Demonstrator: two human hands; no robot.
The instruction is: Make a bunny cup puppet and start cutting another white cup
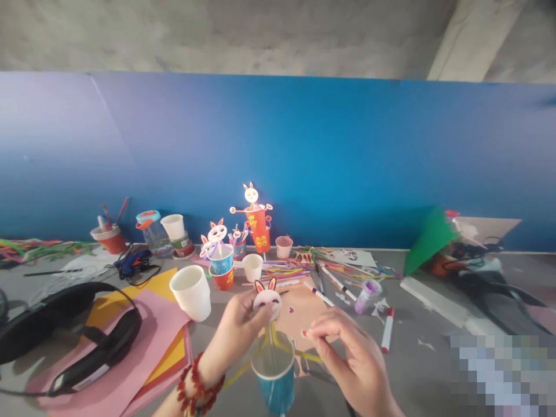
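My left hand [238, 325], with a red bead bracelet [200, 385] at the wrist, is closed on a white paper rabbit face [267, 304] with pink-lined ears. The face tops a thin stick that goes down into a blue paper cup [276, 391]. Yellow pipe cleaners [304, 355] stick out from both sides of that cup. To its right, my right hand [351, 353] pinches a small red-and-white paper cutout [305, 333] between thumb and forefinger. A similar cutout [291, 310] lies on an orange-tan sheet [299, 295] behind the cup.
Finished-looking rabbit cups, one red [259, 231] and one blue [222, 260], stand at the back. A white cup [191, 292], headphones [98, 330] and coloured paper [160, 324] lie left. Right are a purple glitter jar [367, 296], a red marker [388, 330] and paper scraps.
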